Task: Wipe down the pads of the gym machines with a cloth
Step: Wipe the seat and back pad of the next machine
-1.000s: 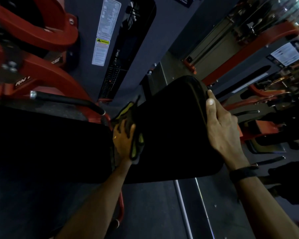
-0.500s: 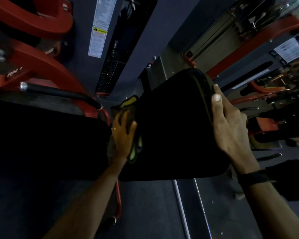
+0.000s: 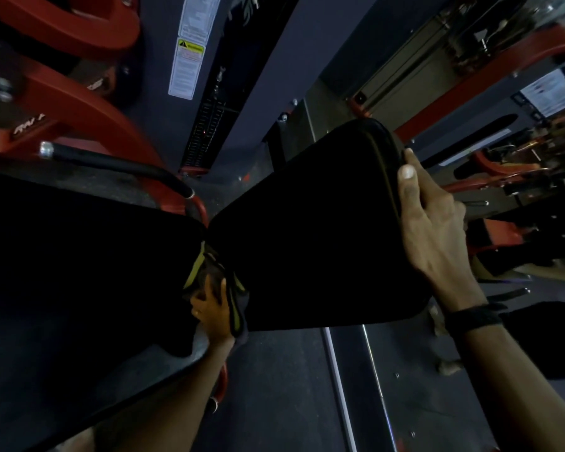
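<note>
a black pad (image 3: 310, 236) fills the centre of the frame, tilted so its far end rises toward the upper right. the cloth (image 3: 234, 308), dark with yellow-green edging, sits at the pad's lower left corner, wedged in the gap between this pad and a second black pad (image 3: 79, 262) that spreads across the left of the frame. the left hand (image 3: 212, 313) presses the cloth against the centre pad's edge, its fingers curled over the fabric; a ring shows on one finger. the right hand (image 3: 433, 233) grips the pad's right edge in the centre right of the frame, thumb lying flat on the top face and the fingers wrapped over the side, their tips hidden. a dark band (image 3: 473, 318) circles the right wrist. behind the left pad, red frame (image 3: 79, 115) curves through the upper left, with a black handle (image 3: 111, 161) crossing it. a white label (image 3: 190, 57) with a yellow warning strip sits at the top centre on a dark panel. more red machines blur in the upper right. dark floor (image 3: 281, 393) with a metal rail (image 3: 340, 386) runs along the bottom.
</note>
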